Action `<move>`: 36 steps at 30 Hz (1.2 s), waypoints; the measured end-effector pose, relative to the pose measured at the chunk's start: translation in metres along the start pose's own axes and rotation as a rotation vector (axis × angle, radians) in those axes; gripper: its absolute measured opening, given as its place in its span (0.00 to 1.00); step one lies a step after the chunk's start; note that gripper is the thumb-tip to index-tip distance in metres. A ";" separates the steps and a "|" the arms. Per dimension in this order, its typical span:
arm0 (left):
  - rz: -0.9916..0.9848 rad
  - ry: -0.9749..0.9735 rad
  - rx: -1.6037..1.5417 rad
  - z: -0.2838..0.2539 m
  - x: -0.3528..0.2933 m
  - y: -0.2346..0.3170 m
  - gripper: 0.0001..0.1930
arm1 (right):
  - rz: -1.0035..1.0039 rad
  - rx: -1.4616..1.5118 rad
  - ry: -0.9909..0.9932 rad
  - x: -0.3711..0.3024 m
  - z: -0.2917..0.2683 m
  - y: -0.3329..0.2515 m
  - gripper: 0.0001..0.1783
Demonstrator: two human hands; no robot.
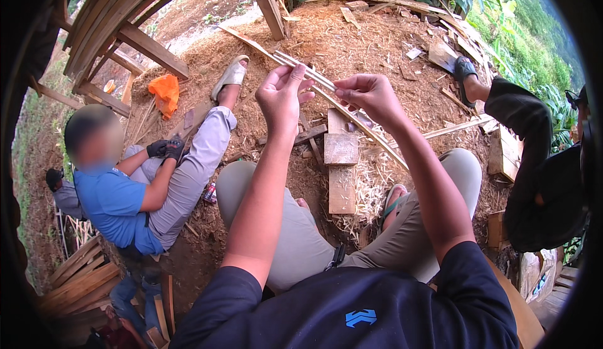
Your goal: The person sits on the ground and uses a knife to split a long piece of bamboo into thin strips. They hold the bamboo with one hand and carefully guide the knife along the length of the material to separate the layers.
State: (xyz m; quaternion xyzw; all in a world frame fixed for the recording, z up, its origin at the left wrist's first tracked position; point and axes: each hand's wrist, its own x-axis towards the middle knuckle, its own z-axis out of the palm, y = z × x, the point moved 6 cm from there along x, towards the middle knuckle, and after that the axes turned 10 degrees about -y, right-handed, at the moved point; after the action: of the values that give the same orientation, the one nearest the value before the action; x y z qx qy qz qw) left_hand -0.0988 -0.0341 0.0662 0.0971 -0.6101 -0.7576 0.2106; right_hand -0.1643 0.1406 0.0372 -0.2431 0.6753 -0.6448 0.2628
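Note:
Both my hands are raised over the ground ahead of me, with thin pale wooden strips point(322, 81) stretched between them. My left hand point(281, 96) has its thumb and forefinger closed on the strips near their far left end; its other fingers are loosely curled. The right-hand end of the strips is pinched between the thumb and fingertips of my right hand point(372, 98). Below my hands, a squared wooden block point(341, 149) lies across a wooden plank point(342, 192) between my feet. Behind the strips, a long thin wooden slat point(370, 130) slants across the ground.
Wood shavings point(370, 195) cover the ground around the plank. A person in a blue shirt point(116, 201) sits at left, wearing dark gloves, near an orange bag point(164, 95). Another person's dark-clothed leg point(524, 113) is at right. Stacked timber point(81, 283) lies at lower left.

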 end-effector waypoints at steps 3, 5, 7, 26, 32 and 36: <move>-0.002 0.003 0.012 0.000 -0.001 0.002 0.11 | 0.006 0.002 0.002 0.000 -0.001 0.001 0.11; -0.003 0.008 0.027 0.000 -0.002 0.002 0.11 | 0.015 0.011 -0.003 0.000 -0.001 0.002 0.11; -0.001 0.014 0.043 0.000 -0.002 0.002 0.11 | 0.018 0.013 -0.015 0.000 -0.001 0.003 0.11; 0.021 -0.029 0.134 -0.001 -0.002 0.003 0.14 | -0.015 0.051 -0.065 0.004 -0.010 0.005 0.11; 0.019 -0.021 0.159 -0.001 0.000 0.001 0.13 | -0.017 0.061 -0.094 0.003 -0.010 0.005 0.11; 0.047 -0.005 0.160 -0.003 0.000 0.001 0.14 | 0.026 0.036 -0.093 0.000 -0.008 0.000 0.11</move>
State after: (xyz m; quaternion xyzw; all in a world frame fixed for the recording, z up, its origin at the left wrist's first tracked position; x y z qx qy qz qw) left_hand -0.0975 -0.0373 0.0668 0.0977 -0.6714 -0.7014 0.2183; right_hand -0.1696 0.1464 0.0375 -0.2593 0.6539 -0.6413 0.3065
